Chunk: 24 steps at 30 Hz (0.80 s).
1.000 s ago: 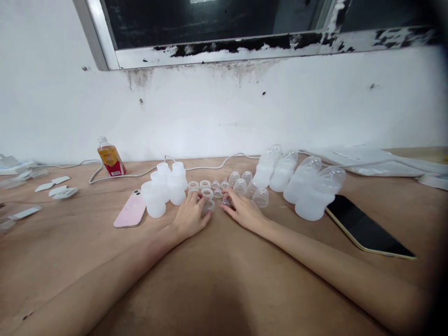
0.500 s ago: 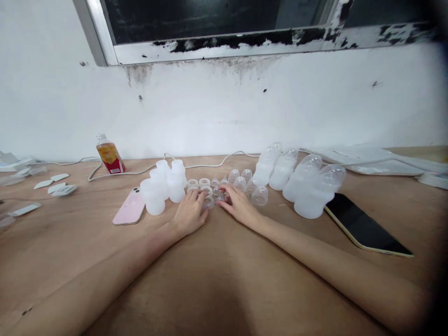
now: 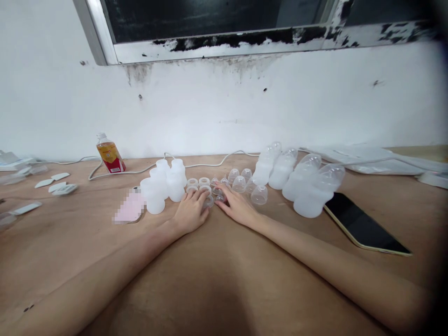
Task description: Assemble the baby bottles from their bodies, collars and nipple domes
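Note:
My left hand [image 3: 191, 210] rests palm down with its fingers stretched over the clear screw rings [image 3: 192, 182], touching the nearest ones and hiding some. Close to its right, my right hand [image 3: 238, 205] reaches over the small clear bottle teats [image 3: 220, 198]. Its thumb and fingers are apart around them, and its fingertips partly cover them. Clear domed caps [image 3: 239, 184] stand in a group just beyond and right of that hand. Left of my left hand are several frosted white bottle bodies [image 3: 155, 203], standing upright in rows.
Several capped frosted bottles [image 3: 308, 200] stand at the right, near a dark-screened phone [image 3: 366, 224]. A pink phone [image 3: 129, 207] lies left, partly pixelated. Behind are a drink bottle [image 3: 111, 156], a white cable [image 3: 224, 162] and plastic bags [image 3: 371, 161]. White pieces [image 3: 63, 189] lie far left.
My right hand's fingers have shifted slightly left and farther over the teats. My left hand stays over the rings with its fingers a little moved.

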Motion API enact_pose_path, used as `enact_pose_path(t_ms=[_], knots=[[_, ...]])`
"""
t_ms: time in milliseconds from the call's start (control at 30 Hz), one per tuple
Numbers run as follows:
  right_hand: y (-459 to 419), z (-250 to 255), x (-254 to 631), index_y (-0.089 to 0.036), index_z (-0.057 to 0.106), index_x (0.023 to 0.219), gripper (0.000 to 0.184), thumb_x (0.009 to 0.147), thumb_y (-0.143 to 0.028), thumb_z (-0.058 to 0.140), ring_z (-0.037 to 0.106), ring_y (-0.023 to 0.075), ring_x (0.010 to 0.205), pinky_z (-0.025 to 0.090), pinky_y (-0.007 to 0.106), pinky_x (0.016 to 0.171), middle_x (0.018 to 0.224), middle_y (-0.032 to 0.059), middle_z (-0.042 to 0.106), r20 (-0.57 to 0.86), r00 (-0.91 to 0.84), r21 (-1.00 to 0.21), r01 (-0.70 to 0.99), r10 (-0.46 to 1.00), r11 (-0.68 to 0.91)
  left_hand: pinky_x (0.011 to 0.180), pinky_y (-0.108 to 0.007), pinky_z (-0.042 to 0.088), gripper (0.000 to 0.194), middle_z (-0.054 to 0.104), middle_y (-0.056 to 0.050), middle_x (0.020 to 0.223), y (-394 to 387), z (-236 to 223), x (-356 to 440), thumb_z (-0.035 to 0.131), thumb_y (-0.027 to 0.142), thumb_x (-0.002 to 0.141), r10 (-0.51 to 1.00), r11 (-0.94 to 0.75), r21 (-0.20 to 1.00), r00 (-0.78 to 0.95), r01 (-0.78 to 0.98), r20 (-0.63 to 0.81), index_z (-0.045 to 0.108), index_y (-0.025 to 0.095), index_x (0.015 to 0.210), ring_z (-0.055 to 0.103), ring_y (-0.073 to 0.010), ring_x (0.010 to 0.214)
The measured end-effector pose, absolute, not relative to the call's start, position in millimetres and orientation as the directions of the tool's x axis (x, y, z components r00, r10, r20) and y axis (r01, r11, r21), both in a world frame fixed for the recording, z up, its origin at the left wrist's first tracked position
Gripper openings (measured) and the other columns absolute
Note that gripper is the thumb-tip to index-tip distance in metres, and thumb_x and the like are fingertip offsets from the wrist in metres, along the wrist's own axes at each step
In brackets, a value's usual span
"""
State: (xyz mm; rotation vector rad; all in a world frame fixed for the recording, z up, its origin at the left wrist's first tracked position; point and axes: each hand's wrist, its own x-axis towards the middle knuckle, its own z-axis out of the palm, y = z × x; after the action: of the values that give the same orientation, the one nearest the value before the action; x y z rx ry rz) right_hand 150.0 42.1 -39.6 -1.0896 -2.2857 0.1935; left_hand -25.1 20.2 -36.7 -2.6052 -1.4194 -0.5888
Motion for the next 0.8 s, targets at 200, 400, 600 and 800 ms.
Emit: enact_pose_path(t_ms=[200,400,600,800], knots=[[40,-40,149,-0.018,0.027,0.127,0.050,0.079,-0.020,0.043,0.056,0.0170,0.088,0.043,0.035,0.080,0.123,0.0101,0.045,0.450,-0.487,-0.371,0.661,0.748,0.653,0.090,-0.042,0.033,0.044,0.042,-0.011,0.125,21,-37,-25,0.042,0.023,0.076,0.786,-0.553,0.082,0.486,0.829,0.383,0.038,0.013,0.119,0.038,-0.0254,0.108],[41,-21,155,-0.021,0.036,0.118,0.037,0.081,-0.025,0.041,0.055,0.0171,0.090,0.043,0.036,0.081,0.130,0.0082,0.036,0.543,-0.467,-0.311,0.660,0.698,0.684,0.089,-0.044,0.034,0.044,0.036,-0.014,0.127,19,-36,-26,0.044,0.020,0.075,0.754,-0.579,0.102,0.483,0.809,0.445,0.038,0.015,0.118,0.035,-0.0265,0.112],[59,55,190,-0.015,0.047,0.108,0.032,0.079,-0.029,0.044,0.047,0.0334,0.099,0.043,0.044,0.067,0.129,0.0152,0.034,0.720,-0.180,-0.020,0.960,0.670,0.280,0.090,-0.045,0.033,0.041,0.033,-0.015,0.126,16,-35,-25,0.045,0.020,0.074,0.743,-0.571,0.109,0.456,0.813,0.490,0.039,0.014,0.115,0.032,-0.0282,0.114],[83,66,209,-0.010,0.048,0.108,0.035,0.079,-0.029,0.044,0.057,0.0299,0.081,0.042,0.040,0.062,0.109,0.0206,0.044,0.476,0.079,0.001,0.996,0.876,-0.091,0.090,-0.044,0.033,0.041,0.034,-0.014,0.124,17,-36,-26,0.045,0.018,0.073,0.722,-0.593,0.126,0.455,0.795,0.522,0.038,0.016,0.114,0.033,-0.0276,0.113]])
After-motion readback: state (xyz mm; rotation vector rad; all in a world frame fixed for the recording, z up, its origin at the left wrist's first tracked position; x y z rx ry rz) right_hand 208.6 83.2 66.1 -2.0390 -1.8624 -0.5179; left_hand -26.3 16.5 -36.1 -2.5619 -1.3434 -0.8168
